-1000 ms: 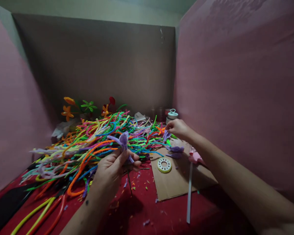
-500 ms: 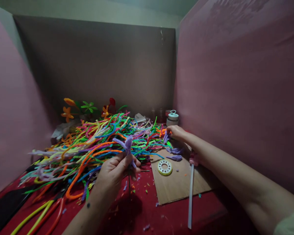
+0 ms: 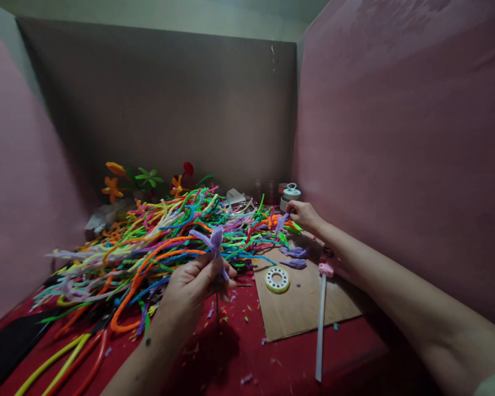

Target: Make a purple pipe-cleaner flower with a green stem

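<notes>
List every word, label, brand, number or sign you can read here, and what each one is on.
No text can be read anywhere in view.
Ring-shaped spool: dark spots around it, no legible lettering.
Lidded container and white item at the back: too small and dim to tell.
Purple fuzzy piece in the left hand: no writing visible.

1. No text, label, brand, number or sign can be read anywhere in view.
2. Round spool [image 3: 269, 279], toward five o'clock from the centre: dark spots ring its pale face; no letters or figures can be made out.
3. Lidded jar [image 3: 291, 193], at three o'clock: too small and dim for any label to be legible.
4. White object [image 3: 235, 196], just off centre toward nine o'clock: no legible print.
5. Cardboard [image 3: 305, 311], toward five o'clock: no readable lettering.
</notes>
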`<act>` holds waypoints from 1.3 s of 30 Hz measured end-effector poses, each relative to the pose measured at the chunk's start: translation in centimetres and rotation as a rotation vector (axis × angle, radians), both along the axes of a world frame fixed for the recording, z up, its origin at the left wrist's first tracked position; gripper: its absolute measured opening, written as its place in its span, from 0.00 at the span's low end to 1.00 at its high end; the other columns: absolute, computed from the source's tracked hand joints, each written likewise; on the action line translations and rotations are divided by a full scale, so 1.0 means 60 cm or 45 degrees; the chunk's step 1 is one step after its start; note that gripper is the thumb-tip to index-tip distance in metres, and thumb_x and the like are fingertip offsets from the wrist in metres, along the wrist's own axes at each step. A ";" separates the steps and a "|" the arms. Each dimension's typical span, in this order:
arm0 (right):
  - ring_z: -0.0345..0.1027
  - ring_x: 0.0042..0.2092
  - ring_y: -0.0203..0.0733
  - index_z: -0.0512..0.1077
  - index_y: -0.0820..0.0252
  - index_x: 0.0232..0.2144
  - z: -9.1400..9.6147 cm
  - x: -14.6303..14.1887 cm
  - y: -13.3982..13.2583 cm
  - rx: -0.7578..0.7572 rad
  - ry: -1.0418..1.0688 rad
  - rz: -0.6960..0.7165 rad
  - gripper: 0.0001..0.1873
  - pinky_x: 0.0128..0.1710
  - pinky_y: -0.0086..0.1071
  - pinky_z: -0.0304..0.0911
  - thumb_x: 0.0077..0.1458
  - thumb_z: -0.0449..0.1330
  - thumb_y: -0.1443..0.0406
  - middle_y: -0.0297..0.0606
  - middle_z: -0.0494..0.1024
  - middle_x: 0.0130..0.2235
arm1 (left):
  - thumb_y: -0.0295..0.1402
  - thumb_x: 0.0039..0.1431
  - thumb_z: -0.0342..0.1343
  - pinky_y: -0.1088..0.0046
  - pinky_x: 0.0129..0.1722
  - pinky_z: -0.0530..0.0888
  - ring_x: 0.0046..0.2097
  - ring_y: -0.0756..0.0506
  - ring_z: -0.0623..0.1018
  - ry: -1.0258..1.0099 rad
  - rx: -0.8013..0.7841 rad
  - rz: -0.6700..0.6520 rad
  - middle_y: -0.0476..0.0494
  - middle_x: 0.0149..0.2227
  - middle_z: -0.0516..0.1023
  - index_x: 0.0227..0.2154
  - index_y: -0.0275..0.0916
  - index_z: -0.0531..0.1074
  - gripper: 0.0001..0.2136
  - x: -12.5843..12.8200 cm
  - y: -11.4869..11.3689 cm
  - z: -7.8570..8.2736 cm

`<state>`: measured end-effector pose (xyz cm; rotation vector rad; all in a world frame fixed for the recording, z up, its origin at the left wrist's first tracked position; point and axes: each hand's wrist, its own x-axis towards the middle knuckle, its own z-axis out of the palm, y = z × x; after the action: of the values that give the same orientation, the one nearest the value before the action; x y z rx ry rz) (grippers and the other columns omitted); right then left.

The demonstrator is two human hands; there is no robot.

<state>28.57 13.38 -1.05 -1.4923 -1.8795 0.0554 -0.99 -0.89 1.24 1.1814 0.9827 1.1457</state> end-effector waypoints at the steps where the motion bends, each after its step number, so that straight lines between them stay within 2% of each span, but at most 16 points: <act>1: 0.66 0.33 0.37 0.72 0.65 0.27 0.002 0.000 -0.004 0.036 0.078 0.005 0.10 0.35 0.29 0.58 0.43 0.53 0.75 0.39 0.75 0.30 | 0.40 0.45 0.61 0.77 0.19 0.69 0.21 0.50 0.73 -0.013 -0.007 -0.004 0.42 0.24 0.77 0.23 0.32 0.73 0.13 0.000 0.001 -0.001; 9: 0.69 0.32 0.37 0.70 0.63 0.21 0.012 -0.023 -0.018 0.131 0.725 0.218 0.03 0.34 0.32 0.64 0.38 0.56 0.68 0.38 0.76 0.30 | 0.38 0.45 0.62 0.77 0.18 0.70 0.23 0.49 0.74 -0.149 -0.043 -0.063 0.43 0.25 0.76 0.24 0.32 0.72 0.12 -0.007 0.011 -0.008; 14: 0.68 0.28 0.35 0.71 0.62 0.21 0.037 -0.050 -0.046 0.165 1.049 0.325 0.04 0.33 0.34 0.66 0.38 0.57 0.67 0.35 0.75 0.26 | 0.37 0.46 0.61 0.77 0.19 0.69 0.22 0.50 0.73 -0.191 -0.068 -0.105 0.43 0.25 0.77 0.24 0.32 0.73 0.11 -0.003 0.012 -0.010; 16: 0.69 0.30 0.35 0.71 0.62 0.22 0.047 -0.071 -0.074 0.163 1.125 0.387 0.04 0.34 0.34 0.66 0.38 0.58 0.69 0.35 0.76 0.27 | 0.36 0.46 0.61 0.77 0.23 0.70 0.24 0.50 0.74 -0.210 -0.068 -0.120 0.42 0.26 0.77 0.24 0.32 0.74 0.10 0.001 0.012 -0.014; 18: 0.70 0.31 0.35 0.73 0.61 0.23 0.052 -0.098 -0.109 0.128 1.181 0.475 0.05 0.36 0.34 0.65 0.40 0.57 0.71 0.34 0.76 0.28 | 0.35 0.46 0.61 0.76 0.31 0.71 0.29 0.49 0.76 -0.230 -0.036 -0.124 0.41 0.29 0.78 0.25 0.33 0.75 0.09 0.006 0.012 -0.019; 20: 0.70 0.33 0.35 0.75 0.61 0.26 0.049 -0.125 -0.144 -0.001 1.360 0.691 0.09 0.40 0.35 0.64 0.42 0.56 0.73 0.35 0.77 0.29 | 0.35 0.47 0.61 0.74 0.40 0.70 0.35 0.47 0.76 -0.233 0.021 -0.115 0.41 0.33 0.79 0.25 0.34 0.76 0.08 0.010 0.012 -0.024; 22: 0.69 0.33 0.35 0.76 0.61 0.27 0.039 -0.148 -0.172 -0.095 1.476 0.776 0.08 0.40 0.34 0.63 0.43 0.58 0.72 0.35 0.77 0.29 | 0.36 0.48 0.60 0.71 0.44 0.68 0.39 0.46 0.75 -0.215 0.073 -0.084 0.41 0.35 0.78 0.26 0.35 0.76 0.08 0.013 0.012 -0.028; 25: 0.68 0.32 0.33 0.76 0.60 0.27 0.019 -0.169 -0.192 -0.168 1.560 0.773 0.05 0.37 0.31 0.63 0.43 0.62 0.71 0.34 0.77 0.29 | 0.36 0.48 0.60 0.72 0.43 0.68 0.38 0.47 0.74 -0.186 0.092 -0.053 0.43 0.32 0.78 0.26 0.36 0.76 0.08 0.014 0.011 -0.029; 29: 0.68 0.34 0.33 0.74 0.58 0.32 0.002 -0.180 -0.193 -0.175 1.633 0.783 0.12 0.37 0.29 0.64 0.40 0.65 0.71 0.32 0.76 0.30 | 0.35 0.47 0.61 0.75 0.39 0.67 0.33 0.49 0.73 -0.169 0.050 -0.084 0.46 0.29 0.77 0.29 0.37 0.77 0.08 0.015 0.010 -0.029; 32: 0.68 0.35 0.34 0.73 0.58 0.35 0.001 -0.183 -0.193 -0.192 1.650 0.783 0.17 0.37 0.30 0.64 0.39 0.66 0.72 0.33 0.75 0.32 | 0.35 0.48 0.60 0.74 0.40 0.67 0.34 0.48 0.73 -0.092 0.049 -0.144 0.45 0.33 0.78 0.35 0.38 0.77 0.11 0.014 0.010 -0.032; 39: 0.67 0.29 0.33 0.72 0.59 0.32 0.003 -0.197 -0.210 -0.363 1.717 0.725 0.15 0.31 0.30 0.63 0.36 0.66 0.71 0.31 0.73 0.28 | 0.35 0.52 0.57 0.70 0.45 0.65 0.38 0.45 0.73 0.080 0.108 -0.238 0.44 0.36 0.79 0.38 0.38 0.77 0.11 0.010 0.014 -0.036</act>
<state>16.74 0.79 -0.90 -0.6187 -1.0551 1.2803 -0.36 -0.05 -0.92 1.3549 0.8576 1.0145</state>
